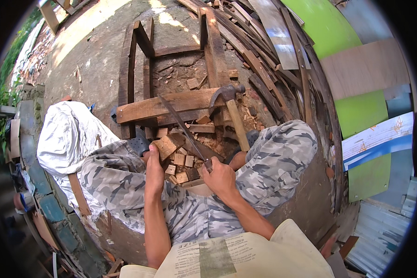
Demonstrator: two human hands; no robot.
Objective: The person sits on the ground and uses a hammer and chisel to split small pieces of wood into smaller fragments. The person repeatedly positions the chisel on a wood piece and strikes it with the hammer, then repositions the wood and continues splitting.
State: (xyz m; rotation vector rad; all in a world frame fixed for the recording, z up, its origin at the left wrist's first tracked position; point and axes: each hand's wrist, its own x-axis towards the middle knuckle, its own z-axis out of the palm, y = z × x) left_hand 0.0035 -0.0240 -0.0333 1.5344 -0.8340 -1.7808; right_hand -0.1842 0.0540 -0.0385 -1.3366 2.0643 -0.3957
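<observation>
Gripping wood block (166, 146) in left hand (154, 172), right hand (220, 178) closed on blade (180, 124)

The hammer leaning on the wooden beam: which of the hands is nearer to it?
Right. The right hand grips a long blade just below the hammer, near its handle's lower end. The left hand holds a wood block, farther to the left.

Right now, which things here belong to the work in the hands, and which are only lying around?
In use:
- left hand holding a wood block
- right hand gripping a long blade
- small cut blocks between the knees

Lying about:
- hammer
- white sack
- pile of planks
- green panel
</observation>
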